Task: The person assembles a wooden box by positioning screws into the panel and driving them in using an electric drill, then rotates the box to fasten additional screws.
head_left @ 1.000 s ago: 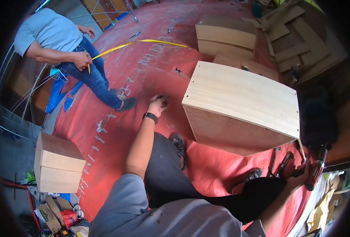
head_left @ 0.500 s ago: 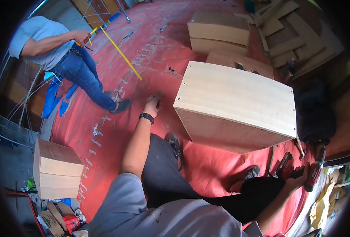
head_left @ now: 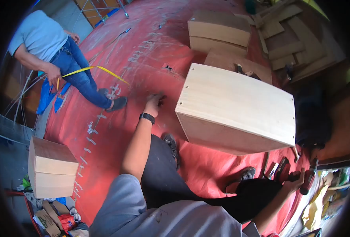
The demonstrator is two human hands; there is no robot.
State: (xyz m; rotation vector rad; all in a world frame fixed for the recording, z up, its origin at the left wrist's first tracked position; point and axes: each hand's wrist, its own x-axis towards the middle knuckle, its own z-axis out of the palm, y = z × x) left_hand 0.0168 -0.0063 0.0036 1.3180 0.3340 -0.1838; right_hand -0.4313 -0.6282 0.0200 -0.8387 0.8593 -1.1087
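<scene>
So yeah, box sits between hands: left hand curled near one end, can't tell around what; right hand grips drill past other.

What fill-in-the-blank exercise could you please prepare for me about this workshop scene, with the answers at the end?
1. In the camera wearer's right hand is a power ____.
2. The wearer's left hand is to the ____ of the large wooden box.
3. The tape measure that the co-worker holds is coloured ____.
4. The floor sheet under the wearer's feet is coloured ____.

Missing words: drill; left; yellow; red.
</scene>
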